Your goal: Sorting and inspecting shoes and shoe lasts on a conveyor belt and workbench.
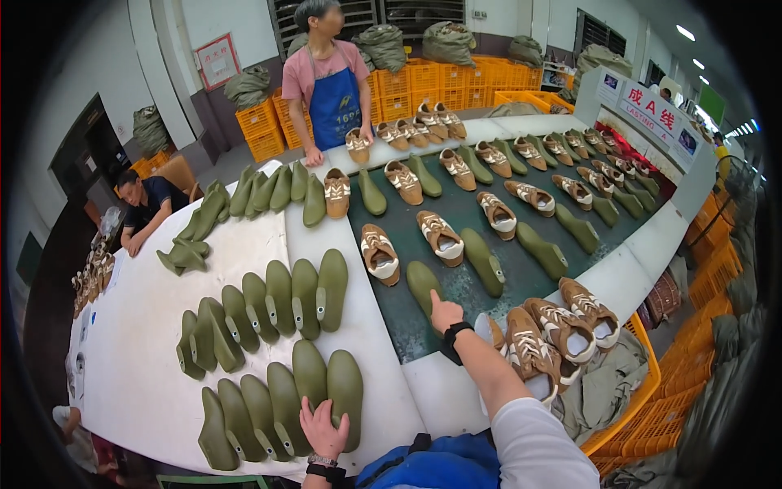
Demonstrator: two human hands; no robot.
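My left hand (322, 429) rests on the near row of olive-green shoe lasts (277, 403) on the white table (138, 359), fingers spread over the two rightmost ones. My right hand (445, 312), with a black wrist strap, reaches out to the green conveyor belt (521, 281) and presses on a single green last (422, 285). Beside my right forearm lies a pile of brown-and-white shoes (558, 330).
A second row of lasts (269, 306) and a far row (261, 191) lie on the table. Shoes and lasts in pairs (456, 240) cover the belt. A person in a blue apron (330, 81) stands opposite; another person (147, 204) leans at the left. Orange crates (652, 407) sit right.
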